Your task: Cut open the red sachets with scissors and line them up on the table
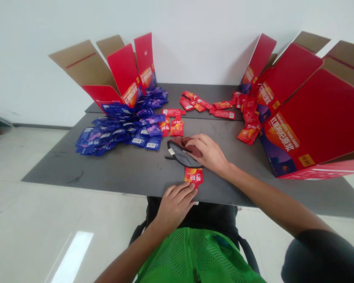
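Spreading across the view, a scuffed dark grey worktop [76,173] carries opened red cardboard cartons [301,118] along its right side and more red cartons [120,70] at its far left, their flaps standing up against a white wall. A heap of blue sachets [118,131] lies on the left of the worktop, and scattered red sachets [206,104] run along the far edge toward the right cartons. Near the middle, the right hand [208,153] lies over a soft grey and maroon pouch [181,156], fingers draped across its maroon fold; whether it grips, I cannot tell. The left hand [174,206], at the near edge, has its fingers relaxed and touching the lower end of a single red sachet [194,175], which lies just below the pouch; a firm hold cannot be told.
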The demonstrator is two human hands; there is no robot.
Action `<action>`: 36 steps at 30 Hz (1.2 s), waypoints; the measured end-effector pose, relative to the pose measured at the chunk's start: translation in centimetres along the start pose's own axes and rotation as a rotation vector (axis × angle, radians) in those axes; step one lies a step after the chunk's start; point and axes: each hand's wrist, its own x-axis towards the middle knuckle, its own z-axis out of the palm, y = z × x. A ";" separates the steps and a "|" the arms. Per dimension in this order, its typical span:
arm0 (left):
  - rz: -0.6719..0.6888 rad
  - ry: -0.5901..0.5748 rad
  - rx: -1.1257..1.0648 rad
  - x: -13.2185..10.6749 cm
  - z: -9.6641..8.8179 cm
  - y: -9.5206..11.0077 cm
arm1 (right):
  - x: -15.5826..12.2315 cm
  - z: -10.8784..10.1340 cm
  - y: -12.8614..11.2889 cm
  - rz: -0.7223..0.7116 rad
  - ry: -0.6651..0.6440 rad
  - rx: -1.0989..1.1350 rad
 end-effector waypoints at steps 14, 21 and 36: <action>-0.034 -0.019 -0.027 -0.3 0.2 0.0 | 1.1 2.0 4.6 -0.018 -0.204 -0.173; -0.028 -0.004 -0.035 0.0 0.1 0.0 | -1.0 0.1 -0.6 0.034 -0.055 0.026; -0.040 -0.018 -0.030 -0.2 0.1 0.1 | 1.2 2.2 5.4 -0.035 -0.190 -0.230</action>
